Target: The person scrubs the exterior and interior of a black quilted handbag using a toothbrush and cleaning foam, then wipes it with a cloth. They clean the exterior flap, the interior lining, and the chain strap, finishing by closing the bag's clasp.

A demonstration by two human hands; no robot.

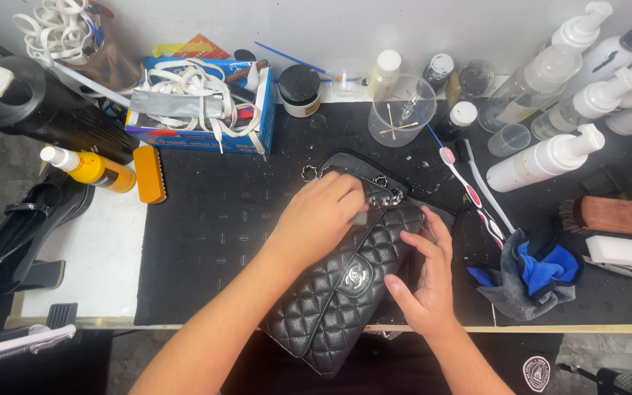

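A black quilted handbag (338, 300) with a silver clasp and chain strap lies tilted on a black work mat (206, 241), its lower end hanging over the front table edge. My left hand (320, 216) rests curled on the bag's top edge, by the chain and a small pale thing that I cannot make out. My right hand (426, 274) lies with fingers apart along the bag's right side, steadying it.
Right of the bag lie a grey and blue cloth (532, 274), two toothbrushes (469, 190), a wooden brush (612, 216) and a white sponge (616, 250). Pump bottles (550, 157) and jars crowd the back right. A blue box of white straps (199, 110) and an orange bottle (93, 168) stand at back left.
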